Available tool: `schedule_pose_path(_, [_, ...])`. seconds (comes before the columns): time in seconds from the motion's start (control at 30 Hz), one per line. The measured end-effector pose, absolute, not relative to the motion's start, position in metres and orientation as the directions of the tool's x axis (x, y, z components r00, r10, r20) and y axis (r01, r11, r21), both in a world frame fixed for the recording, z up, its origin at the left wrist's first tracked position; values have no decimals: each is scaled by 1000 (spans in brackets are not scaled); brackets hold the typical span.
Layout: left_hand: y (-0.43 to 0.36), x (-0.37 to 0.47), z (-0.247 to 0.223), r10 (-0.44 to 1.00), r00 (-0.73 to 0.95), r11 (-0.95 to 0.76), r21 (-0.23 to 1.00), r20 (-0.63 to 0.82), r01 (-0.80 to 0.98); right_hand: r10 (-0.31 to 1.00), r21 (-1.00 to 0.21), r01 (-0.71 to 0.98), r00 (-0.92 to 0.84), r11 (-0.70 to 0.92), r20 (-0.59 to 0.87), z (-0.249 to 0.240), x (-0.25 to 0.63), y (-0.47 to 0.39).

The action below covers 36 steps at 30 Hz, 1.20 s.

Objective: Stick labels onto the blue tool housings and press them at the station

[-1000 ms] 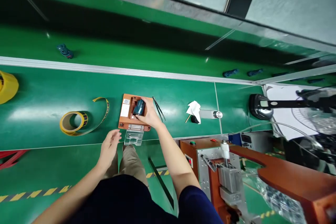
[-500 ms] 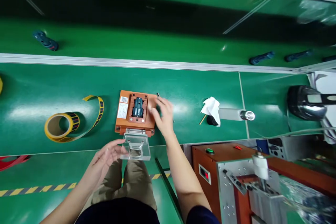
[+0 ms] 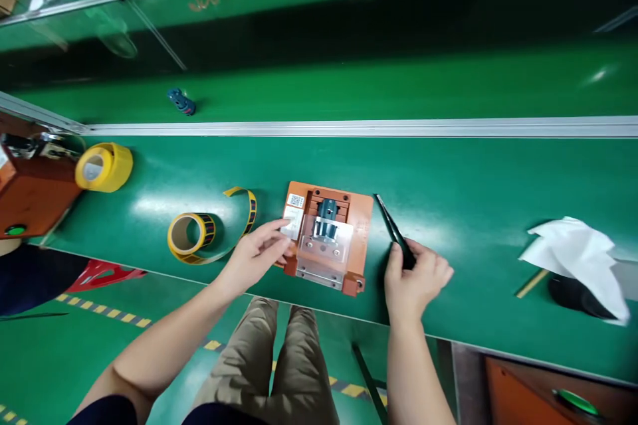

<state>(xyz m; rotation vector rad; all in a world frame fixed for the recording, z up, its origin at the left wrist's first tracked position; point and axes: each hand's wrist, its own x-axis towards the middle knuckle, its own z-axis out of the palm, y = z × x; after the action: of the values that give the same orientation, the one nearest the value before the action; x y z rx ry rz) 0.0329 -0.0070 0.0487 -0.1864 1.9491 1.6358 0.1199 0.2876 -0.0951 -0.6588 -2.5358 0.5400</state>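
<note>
A pair of black tweezers [image 3: 391, 222] is pinched in my right hand [image 3: 419, 279], its tips pointing up and left over the bench just right of the orange fixture [image 3: 359, 226]. My left hand [image 3: 259, 255] is at the fixture's left edge, fingers apart and holding nothing; whether its fingertips touch the fixture I cannot tell. In the fixture's recess lies a dark blue-green tool housing [image 3: 327, 209]. A hinged clear plastic cover [image 3: 326, 255] is folded over the lower part of that housing. White labels [image 3: 292, 219] are stuck on the fixture's left side.
A roll of yellow-edged labels [image 3: 192, 239] stands left, its strip curling toward the fixture. Farther left are a yellow roll [image 3: 104, 167] and an orange machine [image 3: 34, 192]. A white cloth [image 3: 573, 259] lies right. Another dark housing [image 3: 181, 101] sits behind the metal rail [image 3: 349, 128].
The clear cover has swung from hanging toward me to lying over the fixture. My right hand has picked up the tweezers. My left hand has left the cover. The view has shifted left.
</note>
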Motion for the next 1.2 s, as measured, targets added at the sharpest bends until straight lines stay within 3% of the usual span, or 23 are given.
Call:
schedule_pose_path(0.07, [-51, 45, 49, 122, -961, 575, 807, -248, -135, 535, -483, 350, -781, 802, 322, -96, 121, 288])
schedule_pose_path(0.1, [-77, 51, 49, 78, -991, 718, 696, -112, -22, 540, -491, 353, -780, 797, 315, -96, 121, 288])
schedule_pose_path(0.17, [-131, 65, 50, 55, -998, 879, 475, -4, 47, 556, -510, 364, -777, 779, 295, -95, 120, 287])
schedule_pose_path(0.3, [-206, 81, 45, 261, -961, 955, 171, -92, 243, 590, -530, 398, -764, 749, 260, -93, 117, 283])
schedule_pose_path(0.4, [-213, 77, 36, 296, -953, 950, 121, -68, 286, 597, -515, 414, -759, 751, 261, -92, 115, 282])
schedule_pose_path(0.53, [-178, 52, 28, 207, -976, 974, 80, 65, 212, 575, -491, 399, -768, 774, 282, -93, 116, 284])
schedule_pose_path(0.6, [-150, 31, 27, 200, -973, 968, 131, 113, 214, 568, -485, 395, -772, 781, 286, -93, 116, 285])
schedule_pose_path(0.73, [-87, -25, 27, 365, -925, 856, 352, 106, 378, 564, -492, 389, -777, 779, 280, -93, 116, 286])
schedule_pose_path(0.87, [-36, -79, 22, 426, -903, 863, 272, 59, 425, 559, -505, 373, -778, 778, 287, -93, 116, 287])
schedule_pose_path(1.03, [-19, -101, 15, 318, -938, 933, 221, -140, 283, 564, -516, 372, -775, 771, 284, -93, 118, 287])
schedule_pose_path(1.13, [-33, -92, 20, 241, -968, 875, 448, -72, 185, 645, -611, 415, -734, 674, 213, -90, 120, 285])
schedule_pose_path(1.2, [-46, -83, 27, 166, -986, 764, 636, -25, 113, 748, -759, 429, -654, 491, 114, -82, 119, 283])
